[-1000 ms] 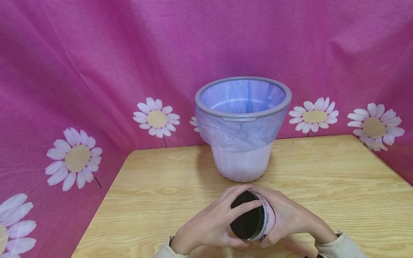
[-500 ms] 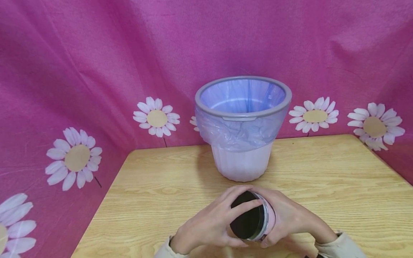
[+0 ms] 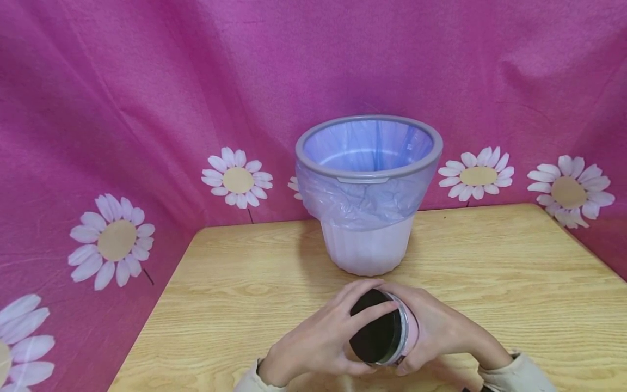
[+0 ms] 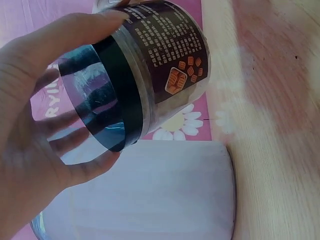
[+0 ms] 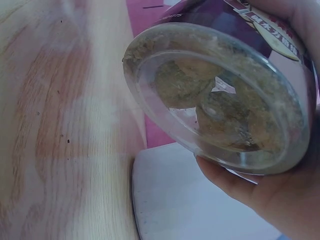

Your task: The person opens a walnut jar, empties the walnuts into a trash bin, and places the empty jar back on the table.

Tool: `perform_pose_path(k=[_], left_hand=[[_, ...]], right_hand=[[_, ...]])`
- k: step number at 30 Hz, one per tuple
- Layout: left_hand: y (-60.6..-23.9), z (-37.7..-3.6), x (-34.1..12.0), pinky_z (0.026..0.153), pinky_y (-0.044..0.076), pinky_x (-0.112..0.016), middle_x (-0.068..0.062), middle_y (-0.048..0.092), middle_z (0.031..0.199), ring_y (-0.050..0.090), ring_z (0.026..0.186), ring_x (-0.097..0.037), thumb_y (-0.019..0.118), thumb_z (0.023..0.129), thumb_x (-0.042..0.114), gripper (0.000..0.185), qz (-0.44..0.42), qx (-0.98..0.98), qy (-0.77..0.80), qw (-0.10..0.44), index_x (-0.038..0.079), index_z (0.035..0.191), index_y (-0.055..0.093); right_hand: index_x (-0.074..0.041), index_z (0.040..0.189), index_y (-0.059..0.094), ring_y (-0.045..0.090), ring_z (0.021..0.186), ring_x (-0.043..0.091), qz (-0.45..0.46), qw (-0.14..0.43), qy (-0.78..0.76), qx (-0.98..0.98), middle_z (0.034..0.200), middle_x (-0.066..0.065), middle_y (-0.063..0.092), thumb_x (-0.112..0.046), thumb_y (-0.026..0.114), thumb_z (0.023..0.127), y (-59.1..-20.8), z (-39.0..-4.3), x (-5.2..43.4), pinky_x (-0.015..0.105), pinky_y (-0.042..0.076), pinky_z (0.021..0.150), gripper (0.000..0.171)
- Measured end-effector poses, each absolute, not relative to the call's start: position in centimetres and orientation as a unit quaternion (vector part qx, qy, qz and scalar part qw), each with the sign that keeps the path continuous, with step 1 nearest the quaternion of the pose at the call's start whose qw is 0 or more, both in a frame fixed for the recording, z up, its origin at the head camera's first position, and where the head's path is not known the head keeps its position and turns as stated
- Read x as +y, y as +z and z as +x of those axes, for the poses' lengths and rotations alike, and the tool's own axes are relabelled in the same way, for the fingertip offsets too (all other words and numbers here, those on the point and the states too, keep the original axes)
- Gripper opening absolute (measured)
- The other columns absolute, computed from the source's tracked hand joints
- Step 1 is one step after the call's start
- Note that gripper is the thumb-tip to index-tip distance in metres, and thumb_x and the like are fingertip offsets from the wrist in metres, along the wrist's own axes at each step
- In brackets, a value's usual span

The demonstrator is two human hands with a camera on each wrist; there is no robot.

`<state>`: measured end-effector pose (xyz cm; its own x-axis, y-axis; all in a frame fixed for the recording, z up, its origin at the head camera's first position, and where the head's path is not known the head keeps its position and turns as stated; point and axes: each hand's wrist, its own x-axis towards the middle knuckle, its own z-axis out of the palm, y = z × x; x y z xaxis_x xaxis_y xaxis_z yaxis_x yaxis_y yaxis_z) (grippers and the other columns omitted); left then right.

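Note:
A clear plastic jar [image 4: 172, 50] with a dark label showing small waffle-like biscuits is held tilted between both hands, in front of the bin. Its round black lid [image 3: 374, 335] faces left. My left hand [image 3: 315, 335] spans the lid, fingers and thumb curled around its edge. From the other side, my right hand [image 3: 443, 326] grips the jar's body. Seen in the right wrist view, the jar's clear bottom [image 5: 210, 105] shows brownish-green contents inside.
A pale bin [image 3: 367, 247] with a grey rim and a bluish bag liner stands behind the hands on the wood-grain table [image 3: 220, 294]. A pink curtain [image 3: 274, 71] printed with white daisies hangs behind and at the sides.

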<state>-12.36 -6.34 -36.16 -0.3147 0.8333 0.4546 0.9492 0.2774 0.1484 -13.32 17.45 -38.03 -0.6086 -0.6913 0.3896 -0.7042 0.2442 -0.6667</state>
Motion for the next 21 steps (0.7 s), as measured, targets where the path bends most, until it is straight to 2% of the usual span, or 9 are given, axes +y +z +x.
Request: perform_pose_path(k=[5,9,16,21], left_hand=[[-36.05,-12.37,-6.39,0.113,0.026,-0.029,-0.01,0.028,0.15,0.029,0.138,-0.02,0.088,0.066,0.031,0.102,-0.571,-0.785,-0.199,0.135,0.017,0.148,0.03],[-36.12,-12.37,-6.36,0.111,0.029,-0.026,-0.01,0.031,0.148,0.033,0.135,-0.02,0.086,0.068,0.035,0.099,-0.568,-0.785,-0.206,0.139,0.017,0.148,0.031],[-36.08,-12.39,-6.34,0.113,0.025,-0.029,-0.011,0.026,0.15,0.027,0.138,-0.022,0.087,0.067,0.034,0.101,-0.57,-0.786,-0.196,0.135,0.017,0.148,0.03],[-36.11,-12.4,-6.36,0.113,0.026,-0.029,-0.011,0.028,0.15,0.029,0.137,-0.022,0.087,0.067,0.033,0.101,-0.567,-0.788,-0.193,0.141,0.017,0.148,0.03]], right_hand=[[-0.022,0.139,0.044,0.06,0.099,0.013,0.438,0.01,0.423,-0.793,0.122,-0.007,0.059,-0.031,0.096,0.045,-38.1,-13.25,17.45,0.029,0.051,0.083,0.108],[-0.02,0.14,0.043,0.059,0.1,0.013,0.443,0.011,0.427,-0.788,0.123,-0.006,0.059,-0.031,0.096,0.047,-38.16,-13.22,17.53,0.029,0.051,0.083,0.108],[-0.018,0.141,0.042,0.06,0.101,0.014,0.454,0.023,0.424,-0.783,0.124,-0.005,0.059,-0.033,0.096,0.047,-38.17,-13.36,17.5,0.029,0.051,0.084,0.109],[-0.018,0.14,0.042,0.06,0.1,0.014,0.456,0.025,0.423,-0.782,0.123,-0.005,0.059,-0.032,0.096,0.047,-38.21,-13.46,17.49,0.029,0.051,0.083,0.109]])
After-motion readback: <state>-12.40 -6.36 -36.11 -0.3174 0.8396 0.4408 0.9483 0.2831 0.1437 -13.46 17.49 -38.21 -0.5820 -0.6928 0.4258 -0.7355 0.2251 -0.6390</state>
